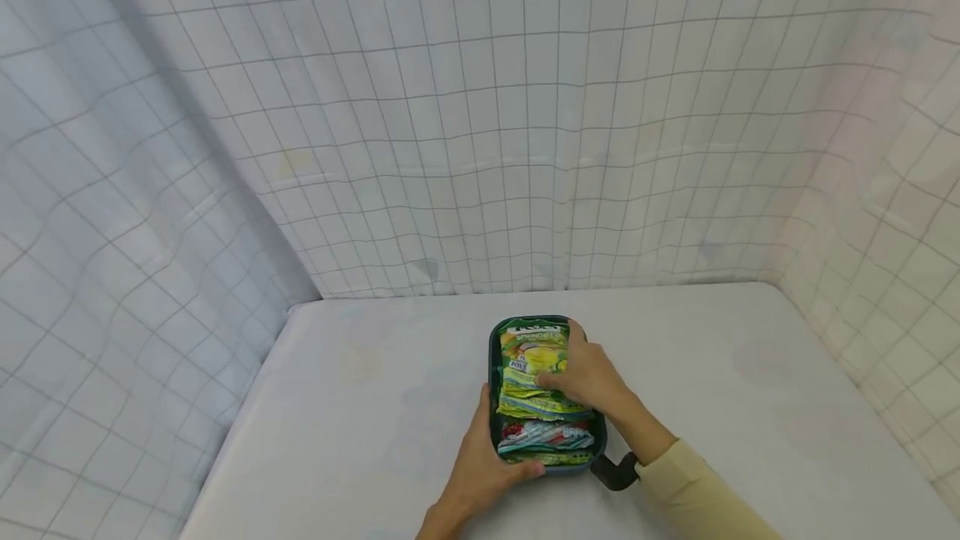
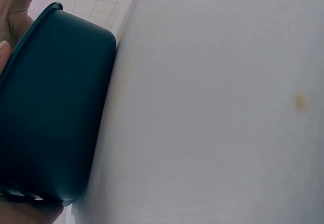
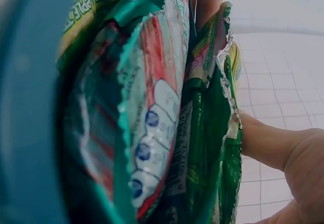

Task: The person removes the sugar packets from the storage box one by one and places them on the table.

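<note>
A dark green plastic tub (image 1: 492,373) stands on the white table, filled with shiny snack packets. My left hand (image 1: 480,467) grips its near left corner, fingers along the left side and thumb at the near rim. The tub's smooth outer wall (image 2: 55,97) fills the left of the left wrist view. With my right hand (image 1: 592,375) I hold a yellow-green packet (image 1: 536,352), thumb on its front and fingers at its right edge. Nearer me in the tub lies a red, white and teal packet (image 1: 546,435), whose crimped edge shows close up in the right wrist view.
The white tabletop (image 1: 360,423) extends around the tub. White grid-patterned curtains (image 1: 510,148) hang behind it and at both sides. A black curved thing (image 1: 617,473) is by my right wrist, next to the tub's near right corner.
</note>
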### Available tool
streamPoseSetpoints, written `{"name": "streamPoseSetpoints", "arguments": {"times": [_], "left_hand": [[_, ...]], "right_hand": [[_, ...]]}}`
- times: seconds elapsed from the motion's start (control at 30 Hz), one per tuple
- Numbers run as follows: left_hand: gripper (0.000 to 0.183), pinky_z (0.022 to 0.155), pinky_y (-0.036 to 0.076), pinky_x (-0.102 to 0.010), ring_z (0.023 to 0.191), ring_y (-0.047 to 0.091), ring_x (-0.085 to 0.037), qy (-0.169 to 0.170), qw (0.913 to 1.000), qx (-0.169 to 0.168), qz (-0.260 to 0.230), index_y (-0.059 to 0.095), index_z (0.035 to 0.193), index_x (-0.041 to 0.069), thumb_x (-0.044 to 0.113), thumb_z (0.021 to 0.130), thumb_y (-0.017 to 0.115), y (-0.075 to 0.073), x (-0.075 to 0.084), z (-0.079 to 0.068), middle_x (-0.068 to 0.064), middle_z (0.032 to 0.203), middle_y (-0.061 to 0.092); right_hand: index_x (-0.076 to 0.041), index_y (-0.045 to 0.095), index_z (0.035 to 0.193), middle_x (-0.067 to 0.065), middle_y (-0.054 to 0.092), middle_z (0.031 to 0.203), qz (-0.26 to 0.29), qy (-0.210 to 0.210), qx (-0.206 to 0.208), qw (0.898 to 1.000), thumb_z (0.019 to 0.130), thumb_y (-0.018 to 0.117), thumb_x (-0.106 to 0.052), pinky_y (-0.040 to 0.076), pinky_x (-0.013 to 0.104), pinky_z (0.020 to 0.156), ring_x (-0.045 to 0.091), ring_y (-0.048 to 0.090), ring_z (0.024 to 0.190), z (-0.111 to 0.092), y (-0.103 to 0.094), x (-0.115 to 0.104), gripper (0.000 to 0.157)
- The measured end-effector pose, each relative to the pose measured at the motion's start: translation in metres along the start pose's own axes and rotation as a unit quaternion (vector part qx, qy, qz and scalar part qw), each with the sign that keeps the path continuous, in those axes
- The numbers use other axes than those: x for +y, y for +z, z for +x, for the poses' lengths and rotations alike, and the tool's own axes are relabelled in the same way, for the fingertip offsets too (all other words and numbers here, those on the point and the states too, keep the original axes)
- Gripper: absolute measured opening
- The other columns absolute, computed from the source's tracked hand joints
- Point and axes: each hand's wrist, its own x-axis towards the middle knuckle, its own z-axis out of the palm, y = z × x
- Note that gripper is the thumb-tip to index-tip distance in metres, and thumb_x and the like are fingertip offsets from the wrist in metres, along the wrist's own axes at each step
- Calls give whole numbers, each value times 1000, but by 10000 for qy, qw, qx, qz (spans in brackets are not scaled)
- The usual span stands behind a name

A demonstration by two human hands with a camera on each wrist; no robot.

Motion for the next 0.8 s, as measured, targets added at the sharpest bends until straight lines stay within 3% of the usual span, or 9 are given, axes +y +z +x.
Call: {"name": "streamPoseSetpoints", "arguments": {"times": [0.47, 0.8], "left_hand": [[131, 116, 30, -57, 150, 26, -31, 19, 10000, -9, 49, -1, 165, 12, 34, 75, 93, 1, 0, 0, -10, 166, 22], [131, 116, 31, -53, 148, 29, -25, -42, 9999, -35, -125, 0, 165, 15, 33, 75, 93, 1, 1, -1, -5, 165, 26]], "right_hand": [[8, 23, 156, 32, 54, 134, 187, 19, 336, 9993, 73, 94, -30, 49, 57, 94, 42, 57, 115, 3, 7, -1, 115], [1, 29, 157, 30, 50, 142, 479, 150, 45, 9987, 72, 95, -32, 48, 59, 95, 45, 55, 121, 10, 4, 4, 112]]}}
